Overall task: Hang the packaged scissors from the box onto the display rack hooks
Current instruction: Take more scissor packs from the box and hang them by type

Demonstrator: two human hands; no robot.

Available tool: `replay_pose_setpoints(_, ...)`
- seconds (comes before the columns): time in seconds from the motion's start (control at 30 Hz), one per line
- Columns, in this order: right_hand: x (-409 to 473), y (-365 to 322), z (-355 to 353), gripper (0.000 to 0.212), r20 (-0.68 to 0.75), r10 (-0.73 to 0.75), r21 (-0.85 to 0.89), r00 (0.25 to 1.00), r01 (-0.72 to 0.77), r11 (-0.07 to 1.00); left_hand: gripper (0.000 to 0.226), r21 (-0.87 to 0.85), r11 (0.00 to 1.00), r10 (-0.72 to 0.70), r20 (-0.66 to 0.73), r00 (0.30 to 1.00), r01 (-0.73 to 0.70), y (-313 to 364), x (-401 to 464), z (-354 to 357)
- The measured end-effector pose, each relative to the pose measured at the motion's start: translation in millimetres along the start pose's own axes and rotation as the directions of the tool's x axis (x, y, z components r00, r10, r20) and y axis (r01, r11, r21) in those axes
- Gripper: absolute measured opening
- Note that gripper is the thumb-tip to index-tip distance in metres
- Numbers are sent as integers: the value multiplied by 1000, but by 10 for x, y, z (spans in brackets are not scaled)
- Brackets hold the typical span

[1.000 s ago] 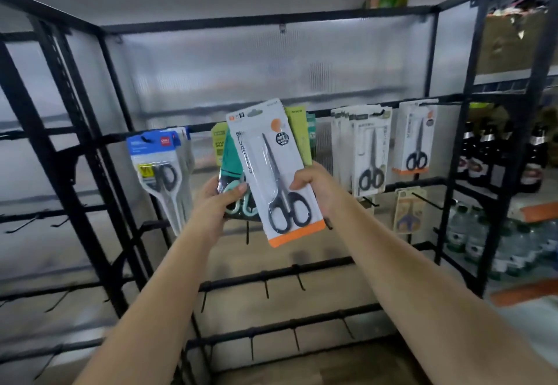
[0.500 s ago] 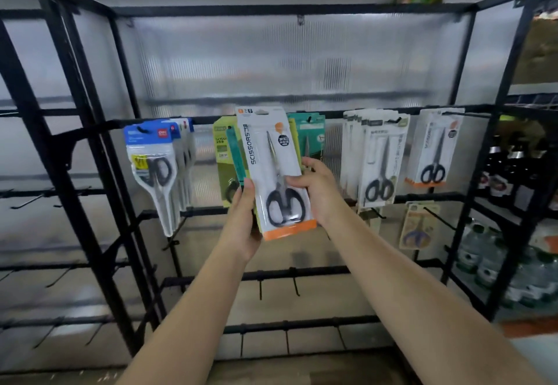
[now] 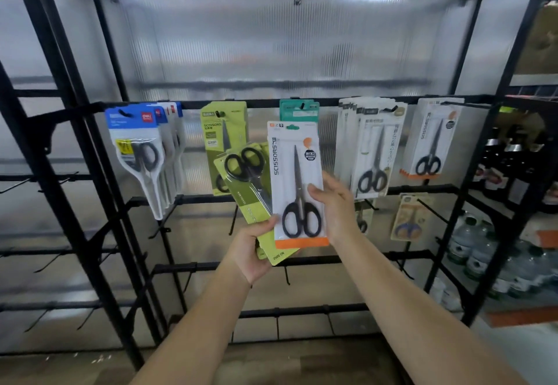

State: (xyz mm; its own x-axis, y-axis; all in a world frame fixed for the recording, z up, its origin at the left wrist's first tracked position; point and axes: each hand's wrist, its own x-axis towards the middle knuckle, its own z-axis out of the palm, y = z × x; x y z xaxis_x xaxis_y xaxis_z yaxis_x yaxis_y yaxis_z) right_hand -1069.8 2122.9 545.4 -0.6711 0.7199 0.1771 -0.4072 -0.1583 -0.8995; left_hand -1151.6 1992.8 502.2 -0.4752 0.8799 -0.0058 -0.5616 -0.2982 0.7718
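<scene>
A white scissors pack (image 3: 294, 173) with an orange strip along its bottom edge is held upright in front of the black display rack (image 3: 90, 149), its top edge just below the rack's upper hanging bar and overlapping the lower part of a teal pack (image 3: 299, 110) that hangs there. The pack is gripped by the right hand (image 3: 336, 203) along its right edge, low down beside the black handles: the thumb (image 3: 317, 192) is laid on the front face, while the other fingers are curled round behind the card and are mostly hidden. The pack's hang hole is seen below the hook that carries the teal pack, not threaded onto it. A green scissors pack (image 3: 256, 200) is held tilted in the left hand (image 3: 252, 248), its top leaning toward the rack's left side and its right part tucked behind the white pack; its bottom corner is pinched between the thumb on the front and the fingers curled behind, and a further green card edge is visible under it in the same grip. Along the upper bar, blue-topped packs (image 3: 137, 143) are hung toward the left end, a green hanging pack (image 3: 222, 131) is placed just left of centre, a thick row of white packs (image 3: 371, 149) is hung right of centre, and a single white pack (image 3: 431, 140) is hung near the right end. Bottles (image 3: 483, 251) are stood on shelving beyond the rack's right edge.
</scene>
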Motion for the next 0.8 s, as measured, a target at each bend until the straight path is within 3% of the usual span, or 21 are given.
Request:
replay_pose_setpoints(0.13,-18,-212,-389,39,-87,-84,-26,993,82,996,24,15,1000,19,-11,1000,-19,-98,88,98)
replay_pose_setpoints(0.27,-50,-419,-862,29,-206,-140,-124,968,116,985,31,49,997,-52,-57,997,55,-197,194,252)
replay_pose_setpoints(0.4,-77,-603,-1284,34,-324,-204,-145,924,164,976,34,76,992,-101,-63,993,105,-328,338,485)
replay_pose_setpoints(0.47,-84,-719,-1482,33,-396,-241,-169,886,187,968,44,109,985,-128,-58,990,134,-403,414,635)
replay_pose_setpoints(0.57,-78,-941,-1779,55,-500,-359,-307,788,226,924,63,161,975,-151,-38,988,156,-492,541,848)
replay_pose_setpoints(0.67,-46,-1223,-2025,57,-513,-457,-450,727,226,864,67,209,964,-169,4,986,164,-538,653,1026)
replay_pose_setpoints(0.8,93,-1524,-2226,48,-500,-506,-569,703,174,804,49,255,957,-152,48,987,135,-542,778,1186)
